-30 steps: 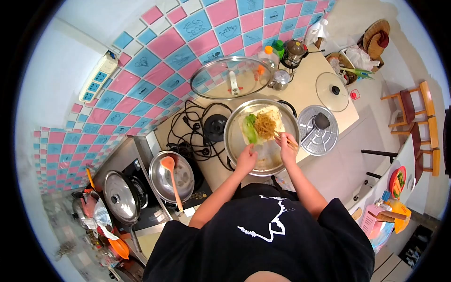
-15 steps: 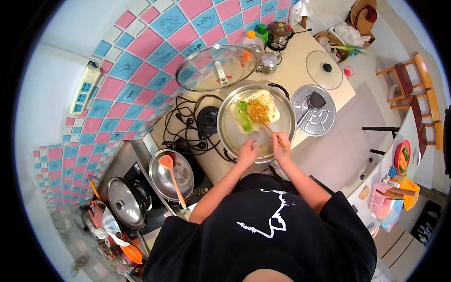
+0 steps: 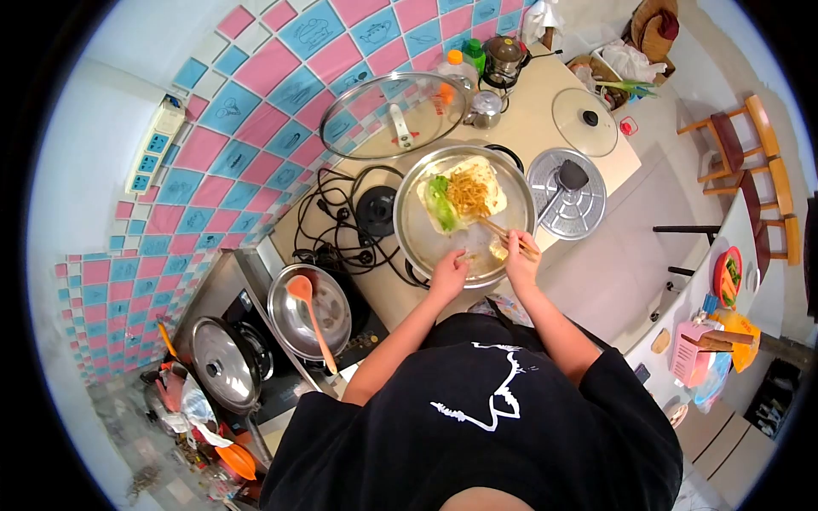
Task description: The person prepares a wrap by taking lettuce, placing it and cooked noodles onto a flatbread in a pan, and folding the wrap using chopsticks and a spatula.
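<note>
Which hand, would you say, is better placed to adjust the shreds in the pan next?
Probably the right hand: it holds the chopsticks, tips close to the shreds. The left hand, at the pan's near side, shows no tool.

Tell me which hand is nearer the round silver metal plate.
Right. The right hand, gripping slim brown chopsticks, is left of the plate; the left hand is farther left.

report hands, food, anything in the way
Right hand gripping chopsticks, tips at shreds; left hand over near side of pan. Flatbread in pan, greens and shreds on top. No obstruction visible.
</note>
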`<state>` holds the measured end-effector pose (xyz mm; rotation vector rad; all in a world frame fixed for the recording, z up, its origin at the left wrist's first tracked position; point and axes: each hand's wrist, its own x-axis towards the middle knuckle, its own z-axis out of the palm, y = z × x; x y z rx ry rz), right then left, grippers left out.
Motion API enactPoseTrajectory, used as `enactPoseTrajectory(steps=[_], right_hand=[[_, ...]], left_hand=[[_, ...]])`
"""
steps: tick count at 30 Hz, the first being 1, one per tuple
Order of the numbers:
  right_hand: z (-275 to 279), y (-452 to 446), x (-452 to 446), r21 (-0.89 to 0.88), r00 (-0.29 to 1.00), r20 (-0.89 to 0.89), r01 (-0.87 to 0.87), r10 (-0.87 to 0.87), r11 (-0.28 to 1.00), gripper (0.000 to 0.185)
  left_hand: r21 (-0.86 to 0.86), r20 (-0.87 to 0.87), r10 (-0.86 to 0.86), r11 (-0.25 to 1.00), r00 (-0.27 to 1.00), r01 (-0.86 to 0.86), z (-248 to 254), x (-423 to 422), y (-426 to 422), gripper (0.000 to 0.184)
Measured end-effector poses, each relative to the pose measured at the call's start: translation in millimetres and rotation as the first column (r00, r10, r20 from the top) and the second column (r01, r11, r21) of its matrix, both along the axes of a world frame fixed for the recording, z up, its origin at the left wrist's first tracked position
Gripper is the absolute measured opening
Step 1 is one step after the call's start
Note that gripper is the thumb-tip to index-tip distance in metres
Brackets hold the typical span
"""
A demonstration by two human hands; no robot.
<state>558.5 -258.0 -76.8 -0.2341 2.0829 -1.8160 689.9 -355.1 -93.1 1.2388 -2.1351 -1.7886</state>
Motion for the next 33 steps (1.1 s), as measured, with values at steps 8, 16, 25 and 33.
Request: enactPoseTrajectory(steps=[8,16,25,33], right_hand=[[40.4,-14.1,-1.3,-0.149,1.0,0.023,-0.004,0.007,0.989,0.02],[-16.1,-15.0,-4.4,0.126,0.981,-0.175,-0.059,0.081,0.99,0.014],[-14.1,-4.2,-4.1,0.014,0.999,-0.032,-0.008,0.008,1.0,0.016],[30.4,-3.1,-12.2,-0.226,0.959,0.268,0.15,-0.086,0.963,0.02]], left_hand=[[0.019,-0.037,0.034,0.999,0.999,-0.033,1.3,1.1,-2.6,0.034],[0.001,-0.033,0.034,0.999,0.999,-0.034,4.0,3.3,-4.0,0.033],[0.016,-0.003,-0.052,0.999,0.999,0.052,4.7,-10.0,6.2,0.034],[0.17,-0.228,-0.12,0.972,0.966,0.161,24.9,-33.2,17.6,0.037]])
